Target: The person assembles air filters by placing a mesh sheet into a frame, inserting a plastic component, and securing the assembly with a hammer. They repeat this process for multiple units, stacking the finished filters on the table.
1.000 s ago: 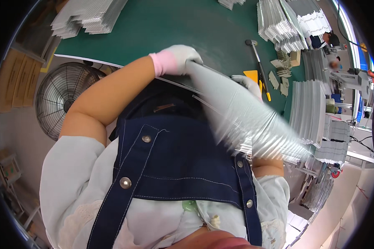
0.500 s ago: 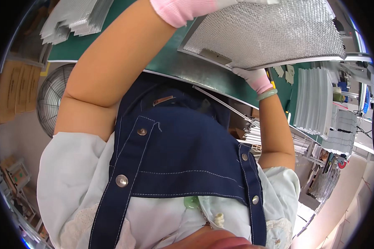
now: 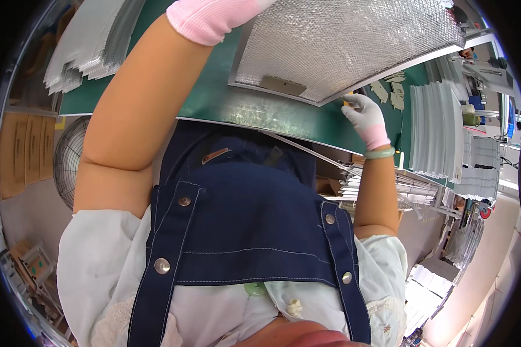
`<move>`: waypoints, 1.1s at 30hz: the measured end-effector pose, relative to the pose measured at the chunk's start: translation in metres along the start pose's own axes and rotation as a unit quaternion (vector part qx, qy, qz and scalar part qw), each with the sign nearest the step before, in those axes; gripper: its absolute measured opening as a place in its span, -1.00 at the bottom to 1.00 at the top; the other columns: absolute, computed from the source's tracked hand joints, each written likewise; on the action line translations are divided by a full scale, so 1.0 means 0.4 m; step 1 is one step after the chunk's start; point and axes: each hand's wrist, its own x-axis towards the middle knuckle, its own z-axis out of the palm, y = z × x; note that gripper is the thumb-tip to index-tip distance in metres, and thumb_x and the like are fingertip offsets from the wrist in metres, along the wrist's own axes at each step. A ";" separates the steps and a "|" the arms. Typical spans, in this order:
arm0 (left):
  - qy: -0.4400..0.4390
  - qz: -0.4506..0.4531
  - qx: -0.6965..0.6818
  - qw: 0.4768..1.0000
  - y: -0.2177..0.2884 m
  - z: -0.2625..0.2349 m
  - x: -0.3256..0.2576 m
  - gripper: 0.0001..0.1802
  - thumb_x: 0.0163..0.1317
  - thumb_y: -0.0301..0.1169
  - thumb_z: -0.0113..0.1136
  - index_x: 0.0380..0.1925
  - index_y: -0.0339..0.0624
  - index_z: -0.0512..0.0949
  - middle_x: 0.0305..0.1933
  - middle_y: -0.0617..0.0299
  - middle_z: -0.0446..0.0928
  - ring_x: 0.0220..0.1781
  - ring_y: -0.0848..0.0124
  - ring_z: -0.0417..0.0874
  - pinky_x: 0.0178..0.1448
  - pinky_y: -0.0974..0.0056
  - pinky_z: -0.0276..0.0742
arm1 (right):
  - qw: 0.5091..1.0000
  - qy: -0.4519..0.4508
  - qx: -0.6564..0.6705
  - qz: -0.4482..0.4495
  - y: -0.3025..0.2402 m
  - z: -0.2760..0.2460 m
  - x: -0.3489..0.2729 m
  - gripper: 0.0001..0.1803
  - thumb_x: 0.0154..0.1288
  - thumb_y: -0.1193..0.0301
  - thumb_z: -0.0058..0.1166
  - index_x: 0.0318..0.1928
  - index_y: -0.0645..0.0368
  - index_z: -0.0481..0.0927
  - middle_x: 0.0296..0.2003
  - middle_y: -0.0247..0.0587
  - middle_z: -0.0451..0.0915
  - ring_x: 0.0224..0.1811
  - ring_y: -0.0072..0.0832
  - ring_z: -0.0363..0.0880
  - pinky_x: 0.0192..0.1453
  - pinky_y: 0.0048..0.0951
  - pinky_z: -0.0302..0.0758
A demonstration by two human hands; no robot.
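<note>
A silvery mesh filter panel in a thin metal frame lies tilted over the green bench top, with a small plate along its near edge. My left hand, in a white glove with a pink cuff, is at the panel's left side; its fingers run out of the picture at the top. Just off the panel's near right corner is my right hand, gloved the same way. Its fingers are curled round a small yellow-and-black tool, partly hidden by the glove and the panel.
Small pale flat pieces lie right of the panel. A stack of white frames stands farther right, and silvery sheets are piled at the left. Below the bench's left end is a fan beside cardboard boxes.
My right hand has let go of the panel's near edge and closed on the yellow-and-black tool beside it. My left arm has shifted left in the picture.
</note>
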 end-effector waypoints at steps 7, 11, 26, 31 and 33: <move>0.046 -0.037 -0.028 0.998 0.022 0.021 0.006 -0.60 0.34 -0.43 0.25 0.14 -0.35 0.53 0.02 0.20 0.64 0.02 0.45 0.61 0.16 0.33 0.50 | 0.924 0.268 -0.268 -0.039 0.068 0.074 -0.069 -0.78 0.22 0.24 0.19 -0.33 0.12 0.71 -0.27 -0.15 0.67 -0.19 -0.13 0.65 -0.03 -0.15 0.56; 0.044 -0.009 0.046 0.998 0.014 -0.003 0.030 -0.60 0.35 -0.40 0.24 0.13 -0.35 0.54 0.02 0.20 0.64 0.01 0.44 0.61 0.16 0.32 0.49 | 0.889 0.258 -0.366 0.097 -0.020 0.093 -0.024 -0.56 0.23 -0.02 0.21 -0.24 0.14 0.69 -0.22 -0.02 0.66 -0.16 -0.09 0.67 -0.05 -0.11 0.60; 0.052 -0.036 -0.063 0.996 0.006 -0.027 -0.042 -0.67 0.45 -0.45 0.05 0.12 -0.41 0.51 0.04 0.13 0.63 0.04 0.39 0.62 0.16 0.33 0.49 | 0.914 0.152 -0.291 -0.237 -0.015 0.155 -0.193 -0.39 0.11 0.16 0.32 0.07 0.31 0.52 0.01 0.05 0.58 0.02 -0.07 0.58 0.08 -0.06 0.49; 0.109 -0.016 0.008 0.994 0.016 0.004 -0.056 -0.67 0.44 -0.46 0.04 0.12 -0.41 0.50 0.01 0.15 0.62 0.01 0.42 0.61 0.14 0.34 0.49 | 0.889 0.129 -0.292 -0.328 0.038 0.119 -0.245 -0.69 0.09 0.47 0.27 -0.12 0.18 0.55 -0.26 -0.16 0.61 -0.32 -0.18 0.61 -0.27 -0.15 0.51; 0.157 -0.008 0.027 0.987 0.023 0.034 -0.071 -0.68 0.43 -0.48 0.05 0.12 -0.40 0.50 0.01 0.16 0.62 0.00 0.44 0.61 0.12 0.35 0.49 | 0.877 0.169 -0.262 -0.365 0.031 0.093 -0.241 -0.69 0.06 0.52 0.27 -0.14 0.19 0.56 -0.30 -0.16 0.60 -0.35 -0.17 0.60 -0.30 -0.16 0.51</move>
